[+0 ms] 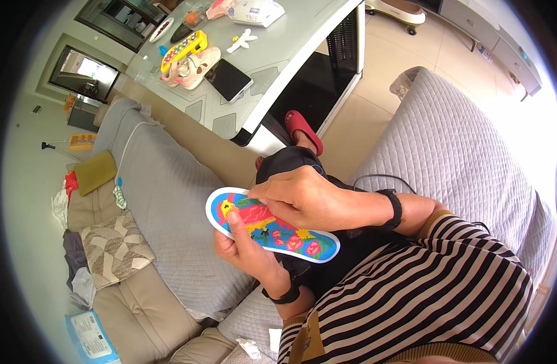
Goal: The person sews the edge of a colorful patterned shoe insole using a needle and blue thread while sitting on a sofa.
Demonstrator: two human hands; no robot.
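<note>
A shoe insole with a cross-stitch pattern (260, 218) lies tilted over my lap. It shows a red and yellow bird and pink flowers on blue, inside a white border. My left hand (251, 252) grips its lower edge, thumb on the patterned face, fingers underneath. Over the upper edge, my right hand (301, 195) pinches what looks like a thin needle (245, 199) against the stitched face near the bird's head; the fingers hide most of it. A thin blue strand (319, 168) loops up behind my right knuckles. Both wrists wear black bands.
Ahead stands a glass-topped coffee table (223, 125) bearing a dark-screened phone (228, 79), a child's shoe (201, 68), a yellow toy (185, 50) and a tissue pack (255, 12). A quilted grey sofa cover (451, 132) is at right. Cushions (119, 248) lie left; a black cable (387, 176) runs beside my right arm.
</note>
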